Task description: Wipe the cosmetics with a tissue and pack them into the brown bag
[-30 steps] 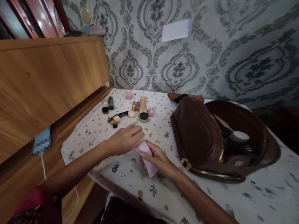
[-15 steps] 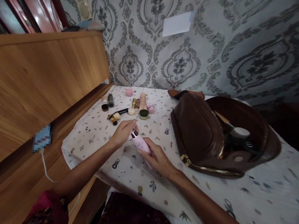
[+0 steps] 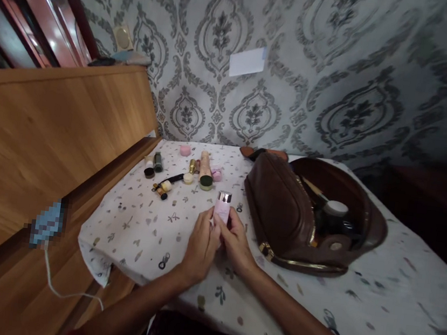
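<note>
A pale pink cosmetic bottle (image 3: 222, 208) with a shiny silver top stands nearly upright between my hands, its top pointing away from me. My right hand (image 3: 237, 243) is closed round its right side, the thumb lying across the front. From the left, my left hand (image 3: 200, 245) presses its closed fingers against the bottle's lower part. The bottle's bottom end is hidden by the hands. Just beyond are a peach tube with a dark green cap (image 3: 205, 164), a small cream-lidded jar (image 3: 188, 178) and a black slim item (image 3: 175, 179).
An unzipped brown leather bag (image 3: 279, 212) stands on the right, holding a white-capped dark container (image 3: 336, 208) and other items. Several small cosmetics, including a pink jar (image 3: 185, 150) and a dark green bottle (image 3: 158, 161), lie on the patterned tablecloth (image 3: 124, 242). A wooden panel (image 3: 68, 132) borders the left.
The pink bottle has turned upright, with its silver top now facing away. My left hand has moved from the silver end down to the bottle's lower part. The view has shifted slightly.
</note>
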The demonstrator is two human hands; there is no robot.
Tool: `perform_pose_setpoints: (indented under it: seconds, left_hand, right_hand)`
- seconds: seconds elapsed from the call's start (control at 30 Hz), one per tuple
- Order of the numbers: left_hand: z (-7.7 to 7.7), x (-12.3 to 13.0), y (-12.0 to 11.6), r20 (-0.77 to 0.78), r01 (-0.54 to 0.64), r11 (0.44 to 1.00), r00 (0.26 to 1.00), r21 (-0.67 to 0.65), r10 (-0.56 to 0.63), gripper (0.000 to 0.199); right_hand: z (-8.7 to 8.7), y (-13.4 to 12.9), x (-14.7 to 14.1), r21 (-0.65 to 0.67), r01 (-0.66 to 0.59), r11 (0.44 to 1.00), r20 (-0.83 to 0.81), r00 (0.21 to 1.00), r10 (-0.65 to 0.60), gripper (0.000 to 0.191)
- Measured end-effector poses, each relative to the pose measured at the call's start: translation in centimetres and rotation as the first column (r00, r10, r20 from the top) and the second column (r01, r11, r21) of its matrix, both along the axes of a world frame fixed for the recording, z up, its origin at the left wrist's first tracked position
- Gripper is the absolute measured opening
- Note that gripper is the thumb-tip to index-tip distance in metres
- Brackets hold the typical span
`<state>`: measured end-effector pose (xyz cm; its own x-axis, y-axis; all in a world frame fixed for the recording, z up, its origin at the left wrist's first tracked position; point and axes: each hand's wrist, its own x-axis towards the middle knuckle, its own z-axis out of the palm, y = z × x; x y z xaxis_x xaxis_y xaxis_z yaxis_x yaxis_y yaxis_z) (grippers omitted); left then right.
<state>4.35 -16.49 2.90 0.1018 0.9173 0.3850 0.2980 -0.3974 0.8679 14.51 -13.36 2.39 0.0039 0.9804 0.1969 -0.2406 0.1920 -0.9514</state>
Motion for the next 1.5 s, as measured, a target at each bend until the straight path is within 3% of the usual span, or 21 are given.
perform_pose_setpoints:
  seconds: [0.2,0.37,0.53,0.63,0.7,0.8,0.87,0.93,1.07,1.17,1.3,1.4,1.5]
  left_hand:
    - [-1.0,-0.9,0.0,-0.030,0.073,0.985,0.997,-0.157,-0.078,0.035]
    - [-0.3,-1.1,0.7,0.123,0.145,0.937,0.986,-0.317,-0.111,0.043]
    - [0.0,-1.6,0.7,0.319,0.241,0.858,0.943,-0.453,-0.096,0.052]
    - [0.8,-2.5,1.0,0.315,0.259,0.842,0.942,-0.474,-0.112,0.053]
    - [2.0,-3.1,1.1,0.283,0.293,0.833,0.943,-0.470,-0.172,0.052]
    - [3.9,-3.5,1.1,0.232,0.350,0.822,0.934,-0.449,-0.270,0.048]
    - [5.0,-3.4,1.1,0.210,0.358,0.826,0.932,-0.436,-0.294,0.046]
    - [6.0,-2.8,1.0,0.213,0.360,0.835,0.931,-0.416,-0.296,0.045]
    - [8.3,-0.8,1.3,0.270,0.399,0.842,0.910,-0.364,-0.315,0.043]
    - [10.6,1.2,1.9,0.306,0.434,0.830,0.891,-0.351,-0.336,0.044]
    - [13.8,4.0,2.5,0.272,0.530,0.794,0.845,-0.298,-0.461,0.042]
    - [15.6,6.0,3.3,0.245,0.586,0.770,0.809,-0.252,-0.534,0.042]
    - [16.4,7.6,4.7,0.037,0.586,0.794,0.808,-0.160,-0.589,0.044]
  right_hand:
    - [0.8,-0.2,-0.2,-0.112,0.019,0.994,-0.332,0.942,-0.056,0.041]
    - [2.0,-0.7,0.1,-0.109,-0.062,0.992,-0.416,0.909,0.011,0.042]
    - [2.9,-0.7,1.0,-0.018,-0.087,0.996,-0.207,0.975,0.081,0.048]
    - [3.9,-1.1,2.3,0.183,0.056,0.982,0.061,0.996,-0.068,0.062]
    - [4.8,-1.7,3.4,0.367,0.150,0.918,0.293,0.918,-0.268,0.067]
    - [6.1,-3.1,5.2,0.603,0.117,0.789,0.551,0.654,-0.518,0.058]
    - [6.8,-3.8,6.3,0.688,0.061,0.723,0.603,0.507,-0.617,0.052]
    - [7.4,-4.2,7.3,0.737,0.038,0.675,0.605,0.409,-0.683,0.052]
    - [8.8,-4.5,9.3,0.793,0.006,0.609,0.582,0.287,-0.761,0.060]
    - [10.4,-4.3,10.9,0.825,-0.020,0.564,0.561,0.147,-0.815,0.063]
    - [13.8,-3.8,13.4,0.882,-0.122,0.454,0.458,0.005,-0.889,0.041]
    - [16.3,-3.0,15.6,0.870,-0.182,0.458,0.456,-0.056,-0.888,0.034]
    - [17.8,-1.8,18.0,0.873,-0.068,0.482,0.482,-0.015,-0.876,0.030]
